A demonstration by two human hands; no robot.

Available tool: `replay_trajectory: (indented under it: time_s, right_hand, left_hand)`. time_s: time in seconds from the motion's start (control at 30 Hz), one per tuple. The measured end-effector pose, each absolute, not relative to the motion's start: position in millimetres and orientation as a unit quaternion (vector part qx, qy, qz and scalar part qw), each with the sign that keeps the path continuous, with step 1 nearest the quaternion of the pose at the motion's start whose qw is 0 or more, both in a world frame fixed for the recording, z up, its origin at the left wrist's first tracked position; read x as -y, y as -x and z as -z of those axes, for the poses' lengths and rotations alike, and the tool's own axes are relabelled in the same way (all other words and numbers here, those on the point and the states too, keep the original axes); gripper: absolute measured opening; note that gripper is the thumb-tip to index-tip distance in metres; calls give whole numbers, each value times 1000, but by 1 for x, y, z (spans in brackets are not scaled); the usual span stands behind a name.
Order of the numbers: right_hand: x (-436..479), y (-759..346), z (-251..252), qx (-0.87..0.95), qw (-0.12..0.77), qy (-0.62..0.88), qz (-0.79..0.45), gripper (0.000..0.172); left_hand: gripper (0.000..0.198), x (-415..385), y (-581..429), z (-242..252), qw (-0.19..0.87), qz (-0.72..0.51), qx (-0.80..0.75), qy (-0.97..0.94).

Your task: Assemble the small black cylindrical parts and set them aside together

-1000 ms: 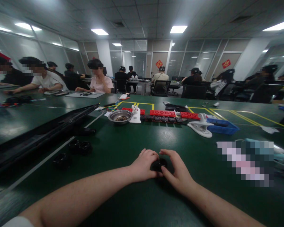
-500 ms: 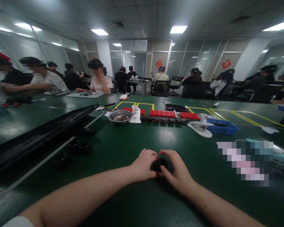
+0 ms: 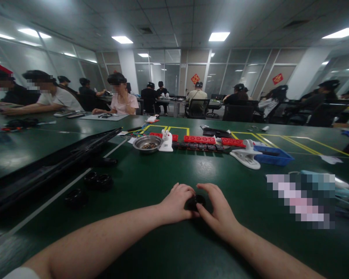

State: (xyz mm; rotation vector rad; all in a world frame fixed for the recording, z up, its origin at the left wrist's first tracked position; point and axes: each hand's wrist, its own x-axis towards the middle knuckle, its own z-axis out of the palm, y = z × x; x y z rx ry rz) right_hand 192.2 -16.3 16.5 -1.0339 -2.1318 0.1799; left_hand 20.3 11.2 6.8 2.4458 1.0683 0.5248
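Note:
On the green table (image 3: 151, 248), a small round black part (image 3: 200, 200) with a dark hollow middle lies between my two hands. My left hand (image 3: 178, 203) curls around its left side, thumb toward me and fingers on the far side. From the right, my right hand (image 3: 218, 209) closes on it with the thumb against the near rim and the index finger arched over. The fingers partly cover the part, so its exact kind is hidden. Similar round black parts (image 3: 104, 181) sit to the left, with one more black part (image 3: 75, 198) closer to me.
A long black trough-like housing (image 3: 55, 166) spans the left. Farther back stand a metal bowl (image 3: 147, 144) of small pieces, red blocks (image 3: 199, 139) in a row, white clamp-like stands (image 3: 248, 155) and a blue tray (image 3: 275, 158). Several people sit at tables beyond.
Almost nothing differs. Both hands keep their places around the round black part, with at most a tiny shift of the right thumb.

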Motion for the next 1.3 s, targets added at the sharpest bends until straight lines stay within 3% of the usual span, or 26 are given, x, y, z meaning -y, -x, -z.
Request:
replay_trajectory:
  time_s: [0.17, 0.37, 0.7, 0.93, 1.13, 1.3]
  right_hand:
    - [16, -192, -16, 828, 367, 416, -85, 31]
    - [19, -193, -16, 844, 371, 371, -114, 44]
    - [16, -191, -14, 820, 372, 422, -106, 35]
    - [16, -193, -15, 833, 378, 390, -105, 43]
    - [16, -191, -14, 821, 367, 423, -110, 32]
    - [18, -192, -15, 839, 370, 380, -124, 39]
  left_hand:
    - [40, -11, -20, -9, 213, -189, -383, -879]
    - [43, -11, -21, -9, 211, -187, -385, -879]
    - [39, -10, -21, -10, 215, -184, -384, -879]
    - [38, -10, -20, -9, 209, -190, -383, -880]
    - [40, -10, -20, -10, 213, -190, -382, -879]
    - [44, -10, -21, -10, 216, -184, -383, -879]
